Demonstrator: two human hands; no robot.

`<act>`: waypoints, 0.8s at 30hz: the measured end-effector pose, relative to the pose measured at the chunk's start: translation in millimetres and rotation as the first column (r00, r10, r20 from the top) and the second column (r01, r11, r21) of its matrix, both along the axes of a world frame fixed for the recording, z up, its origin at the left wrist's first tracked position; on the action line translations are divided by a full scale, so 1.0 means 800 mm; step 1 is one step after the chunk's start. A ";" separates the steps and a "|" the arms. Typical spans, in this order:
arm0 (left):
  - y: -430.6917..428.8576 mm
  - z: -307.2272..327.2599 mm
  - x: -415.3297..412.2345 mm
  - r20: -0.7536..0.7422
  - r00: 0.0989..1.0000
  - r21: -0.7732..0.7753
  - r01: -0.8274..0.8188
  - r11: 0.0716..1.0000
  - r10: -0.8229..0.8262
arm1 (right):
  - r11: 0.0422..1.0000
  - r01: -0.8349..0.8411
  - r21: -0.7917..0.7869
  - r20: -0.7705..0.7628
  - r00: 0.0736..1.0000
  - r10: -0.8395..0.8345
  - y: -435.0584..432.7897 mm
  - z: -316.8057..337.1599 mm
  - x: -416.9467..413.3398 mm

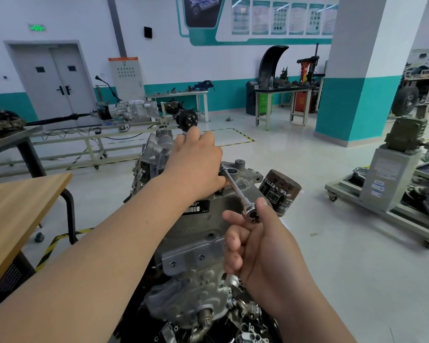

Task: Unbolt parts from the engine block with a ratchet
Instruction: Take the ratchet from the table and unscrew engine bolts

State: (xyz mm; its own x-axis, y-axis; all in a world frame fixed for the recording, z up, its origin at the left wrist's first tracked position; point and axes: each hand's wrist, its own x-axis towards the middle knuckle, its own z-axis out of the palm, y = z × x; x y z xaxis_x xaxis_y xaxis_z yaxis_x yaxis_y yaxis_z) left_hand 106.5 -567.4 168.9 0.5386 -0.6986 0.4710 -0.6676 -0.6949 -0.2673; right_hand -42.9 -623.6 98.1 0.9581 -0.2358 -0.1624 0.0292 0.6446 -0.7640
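– Workshop hall, is it? Pale floor, white walls with a teal band?

– Yes. A grey double door (55,82) stands far left, a white-and-teal pillar (357,95) on the right, and a gearbox on a frame (126,110) sits beyond the work. A wooden surface (18,201) juts in at the near left.

– Where is the engine block?

– The engine block (196,246) is dead centre, below both forearms, bare metal with a barcode label. A dark oil filter (280,191) sticks out of its right side.

– And the ratchet?

– The ratchet (252,214) is in the right hand (258,246). That grip is closed: the fingers wrap the handle, which is hidden in the fist, and the round head shows between thumb and forefinger. An extension bar (234,185) runs from the head up and away to the top of the block.

– What about the left hand?

– The left hand (196,164) lies on the upper part of the block, palm down, thumb right by the far end of the bar. The fingers bend over the casting's far edge; I cannot tell whether that grip clamps anything, as the palm covers it.
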 end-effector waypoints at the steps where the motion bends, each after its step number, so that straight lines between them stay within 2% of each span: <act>1: 0.000 0.000 0.000 -0.001 1.000 0.000 0.000 1.000 0.000 | 0.999 -0.001 -0.040 -0.006 1.000 0.000 -0.001 0.001 0.000; 4: 0.001 0.001 0.000 -0.011 1.000 -0.002 -0.004 1.000 0.004 | 0.981 0.005 -0.196 -0.033 0.999 -0.012 -0.007 0.003 -0.001; 6: 0.000 0.002 -0.002 -0.021 1.000 -0.001 -0.010 1.000 0.010 | 0.926 0.044 -0.376 -0.049 0.997 -0.067 -0.012 0.004 -0.002; 9: -0.001 0.003 -0.003 -0.030 0.999 0.001 -0.014 1.000 0.014 | 0.704 0.143 -0.696 -0.008 0.978 -0.207 -0.022 0.010 -0.006; 11: -0.001 0.003 -0.004 -0.029 0.999 -0.002 -0.016 1.000 0.016 | 0.526 0.185 -0.830 0.031 0.957 -0.287 -0.026 0.017 -0.007; 16: 0.000 0.000 -0.002 -0.007 1.000 -0.010 -0.008 1.000 0.008 | 0.237 0.232 -0.943 0.144 0.931 -0.337 -0.024 0.028 -0.002; 18: 0.000 -0.002 -0.001 0.016 1.000 -0.016 -0.004 1.000 0.005 | 0.180 0.236 -0.955 0.171 0.934 -0.314 -0.024 0.027 0.000; 20: 0.000 -0.003 0.000 0.022 1.000 -0.024 0.001 1.000 -0.001 | 0.255 0.257 -0.932 0.180 0.940 -0.289 -0.025 0.024 0.001; 22: 0.000 -0.003 0.000 0.023 1.000 -0.028 0.006 1.000 -0.005 | 0.475 0.297 -0.828 0.178 0.943 -0.280 -0.027 0.021 0.002; 24: 0.000 -0.003 0.000 0.022 1.000 -0.031 0.007 1.000 -0.006 | 0.701 0.303 -0.645 0.145 0.950 -0.278 -0.027 0.018 0.004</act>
